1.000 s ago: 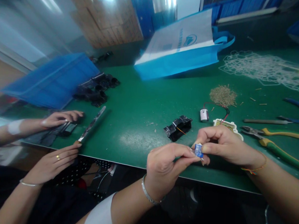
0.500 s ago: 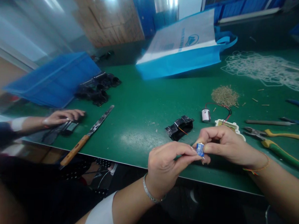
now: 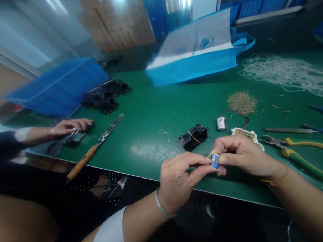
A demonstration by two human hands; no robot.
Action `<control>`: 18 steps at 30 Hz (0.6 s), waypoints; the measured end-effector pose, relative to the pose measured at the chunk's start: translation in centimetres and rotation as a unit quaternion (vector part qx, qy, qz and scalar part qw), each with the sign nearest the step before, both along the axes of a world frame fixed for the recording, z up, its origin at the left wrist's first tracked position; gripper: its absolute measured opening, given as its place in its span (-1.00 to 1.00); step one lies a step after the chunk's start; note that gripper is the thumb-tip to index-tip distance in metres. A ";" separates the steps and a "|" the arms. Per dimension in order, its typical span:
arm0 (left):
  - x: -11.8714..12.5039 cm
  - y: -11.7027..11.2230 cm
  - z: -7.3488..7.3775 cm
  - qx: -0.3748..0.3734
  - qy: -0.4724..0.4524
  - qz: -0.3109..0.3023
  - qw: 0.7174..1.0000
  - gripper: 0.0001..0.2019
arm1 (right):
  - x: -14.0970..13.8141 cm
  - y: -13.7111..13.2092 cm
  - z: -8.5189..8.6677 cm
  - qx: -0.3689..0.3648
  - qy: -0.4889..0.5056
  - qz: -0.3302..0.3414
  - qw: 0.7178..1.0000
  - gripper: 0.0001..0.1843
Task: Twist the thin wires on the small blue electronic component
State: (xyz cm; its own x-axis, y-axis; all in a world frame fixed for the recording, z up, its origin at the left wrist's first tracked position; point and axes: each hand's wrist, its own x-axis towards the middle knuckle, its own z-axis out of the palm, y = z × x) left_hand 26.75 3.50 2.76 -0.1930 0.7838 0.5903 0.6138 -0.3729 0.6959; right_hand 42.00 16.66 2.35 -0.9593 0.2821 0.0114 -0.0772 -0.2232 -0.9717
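Note:
Both my hands meet over the front edge of the green table (image 3: 156, 113). My left hand (image 3: 179, 179) and my right hand (image 3: 241, 155) pinch the same small blue part (image 3: 214, 161) between thumbs and forefingers. Just behind my hands lie a black plastic housing (image 3: 193, 136) with an orange wire, a white circuit board (image 3: 246, 134) partly hidden by my right hand, and a small white cylinder (image 3: 221, 123) with red and black leads.
Pliers with yellow-green handles (image 3: 296, 148) and other hand tools lie at the right. A heap of small pins (image 3: 242, 102), white netting (image 3: 286, 73) and a blue-white bag (image 3: 196, 51) sit farther back. A co-worker's hand (image 3: 67, 127) rests at the left near a knife (image 3: 94, 148), black parts (image 3: 103, 95) and a blue bin (image 3: 56, 86).
The co-worker let go of the knife, which now lies flat on the table, and drew that hand back. My hands barely moved, still pinching the blue part.

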 end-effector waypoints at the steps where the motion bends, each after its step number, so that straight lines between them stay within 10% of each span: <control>1: -0.1 0.0 0.0 0.000 0.000 -0.007 1.000 -0.84 | 0.0 0.0 0.0 0.000 0.000 0.000 1.000 -0.85; 18: -0.1 0.1 0.0 0.002 -0.022 -0.014 1.000 -0.89 | 0.0 0.0 0.0 0.002 -0.003 -0.009 1.000 -0.81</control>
State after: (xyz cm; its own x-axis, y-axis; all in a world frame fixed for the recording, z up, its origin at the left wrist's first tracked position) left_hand 26.70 3.58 2.80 -0.1972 0.7875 0.5839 0.5713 -0.3917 0.7212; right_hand 42.04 16.64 2.39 -0.9539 0.3001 0.0059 -0.0748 -0.2189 -0.9729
